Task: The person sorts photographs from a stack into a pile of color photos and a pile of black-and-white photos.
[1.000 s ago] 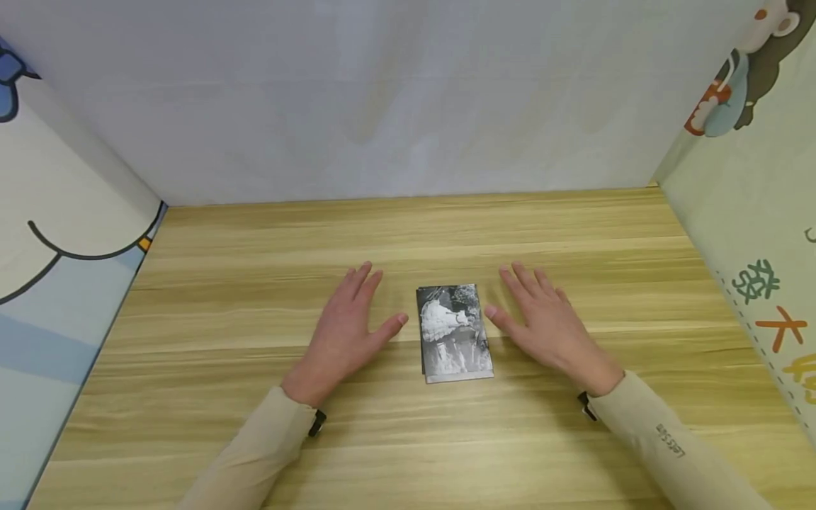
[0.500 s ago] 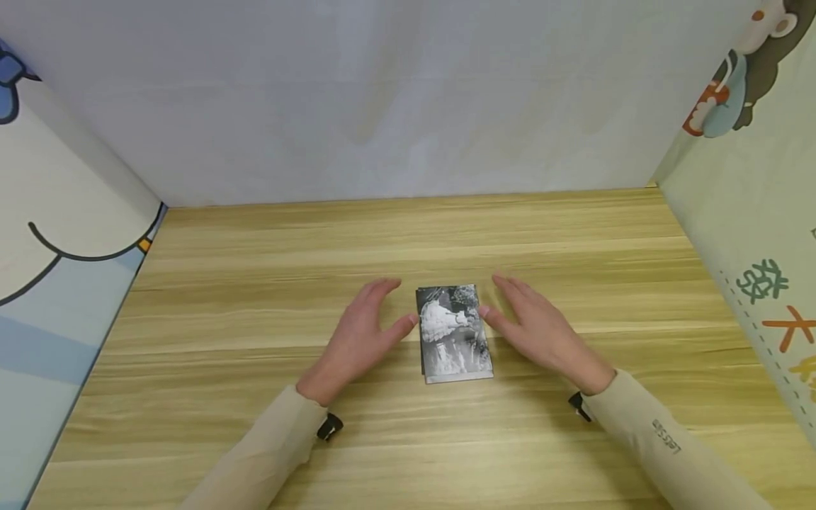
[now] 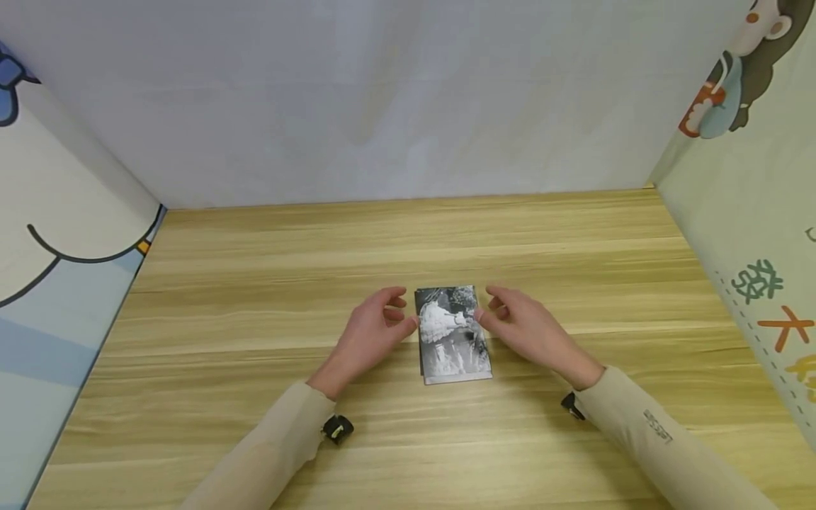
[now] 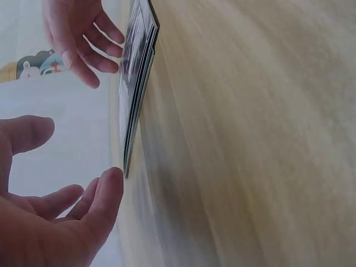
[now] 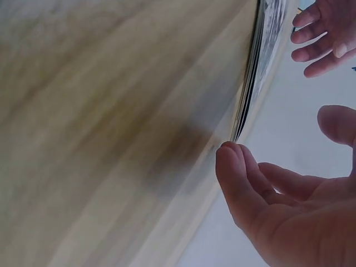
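Observation:
A small stack of black-and-white photo prints (image 3: 454,347) lies flat on the wooden table, its layers a little out of line along the left side. The top print shows a pale figure in a wide dress. My left hand (image 3: 376,327) is at the stack's left side, fingers loosely bent and thumb tip by the edge. On the other side my right hand (image 3: 525,326) mirrors it, its thumb overlapping the print's right edge in the head view. The layered edge of the prints (image 4: 139,83) shows in the left wrist view. Neither hand grips anything.
The wooden tabletop (image 3: 255,283) runs back to a plain pale wall sheet (image 3: 382,106). Side panels stand left and right, the right panel (image 3: 733,212) bearing cartoon and lettering prints. Dark straps with small devices sit at both wrists.
Both hands have moved inward toward the stack of prints, and their fingers have gone from spread and straight to loosely bent. The stack stays in place.

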A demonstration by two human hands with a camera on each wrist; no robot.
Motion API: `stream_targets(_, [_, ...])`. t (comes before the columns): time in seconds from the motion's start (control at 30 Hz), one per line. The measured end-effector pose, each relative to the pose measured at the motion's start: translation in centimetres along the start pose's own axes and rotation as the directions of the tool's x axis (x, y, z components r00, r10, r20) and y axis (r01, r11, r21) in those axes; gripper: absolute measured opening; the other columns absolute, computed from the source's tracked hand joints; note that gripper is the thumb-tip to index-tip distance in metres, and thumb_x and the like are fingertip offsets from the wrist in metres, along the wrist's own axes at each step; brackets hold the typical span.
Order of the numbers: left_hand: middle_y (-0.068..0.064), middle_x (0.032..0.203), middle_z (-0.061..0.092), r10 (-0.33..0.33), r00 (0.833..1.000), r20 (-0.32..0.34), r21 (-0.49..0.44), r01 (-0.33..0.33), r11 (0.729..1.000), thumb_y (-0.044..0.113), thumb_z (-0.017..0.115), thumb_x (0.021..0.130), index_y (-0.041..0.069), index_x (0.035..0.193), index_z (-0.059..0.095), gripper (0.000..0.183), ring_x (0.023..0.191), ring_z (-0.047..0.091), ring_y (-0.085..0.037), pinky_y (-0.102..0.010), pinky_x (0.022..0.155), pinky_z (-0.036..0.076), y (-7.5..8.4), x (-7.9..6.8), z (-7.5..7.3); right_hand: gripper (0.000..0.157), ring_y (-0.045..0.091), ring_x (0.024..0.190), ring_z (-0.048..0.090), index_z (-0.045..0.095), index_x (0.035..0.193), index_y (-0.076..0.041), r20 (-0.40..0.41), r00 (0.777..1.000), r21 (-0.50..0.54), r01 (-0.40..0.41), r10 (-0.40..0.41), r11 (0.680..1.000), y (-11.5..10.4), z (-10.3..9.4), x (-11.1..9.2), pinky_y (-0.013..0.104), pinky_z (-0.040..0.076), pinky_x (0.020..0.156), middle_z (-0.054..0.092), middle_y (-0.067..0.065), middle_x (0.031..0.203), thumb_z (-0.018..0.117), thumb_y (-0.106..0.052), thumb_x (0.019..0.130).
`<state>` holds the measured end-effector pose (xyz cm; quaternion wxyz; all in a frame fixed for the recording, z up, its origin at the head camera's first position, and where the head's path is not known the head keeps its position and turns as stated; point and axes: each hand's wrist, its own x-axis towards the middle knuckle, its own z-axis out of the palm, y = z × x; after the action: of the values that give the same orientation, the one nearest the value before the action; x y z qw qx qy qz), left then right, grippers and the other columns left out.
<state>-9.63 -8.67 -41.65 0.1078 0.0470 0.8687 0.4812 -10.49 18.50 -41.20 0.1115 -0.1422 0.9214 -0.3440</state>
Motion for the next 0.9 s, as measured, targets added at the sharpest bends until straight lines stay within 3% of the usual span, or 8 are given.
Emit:
stream_targets(0.2, [-0.014, 0.128, 0.067, -0.062, 0.997, 0.055, 0.053, 0.059, 0.997, 0.025, 0.074, 0.095, 0.000, 0.147, 0.052, 0.062, 0.113, 0.069, -0.028, -0.044, 0.096, 0.056, 0.1, 0.4, 0.3, 0.063, 0.033, 0.104, 0.069, 0.048, 0.145, 0.014, 0.038, 0.999, 0.021, -0.024, 0.023, 0.999, 0.0, 0.0, 0.3, 0.050, 0.057, 0.092, 0.070, 0.020, 0.117, 0.062, -0.031, 0.104])
stream_targets(0.4, [-0.013, 0.122, 0.070, -0.074, 0.994, 0.077, 0.069, 0.069, 0.995, 0.023, 0.073, 0.095, -0.002, 0.142, 0.057, 0.056, 0.110, 0.070, -0.027, -0.041, 0.095, 0.057, -0.1, 0.7, 0.6, 0.058, 0.034, 0.105, 0.069, 0.052, 0.140, 0.016, 0.067, 0.997, 0.016, -0.040, 0.038, 0.999, -0.3, -0.2, 0.4, 0.050, 0.056, 0.094, 0.071, 0.020, 0.115, 0.062, -0.029, 0.104])
stream_targets(0.9, [-0.007, 0.103, 0.076, -0.045, 0.997, 0.058, 0.232, 0.031, 0.972, 0.017, 0.070, 0.094, -0.004, 0.127, 0.070, 0.040, 0.094, 0.066, -0.018, -0.038, 0.091, 0.055, 1.8, -1.6, 3.1, 0.044, 0.030, 0.100, 0.070, 0.063, 0.131, 0.011, 0.117, 0.993, -0.029, 0.037, -0.033, 0.999, 1.0, -0.7, -1.7, 0.049, 0.055, 0.092, 0.074, 0.014, 0.108, 0.064, -0.021, 0.101])
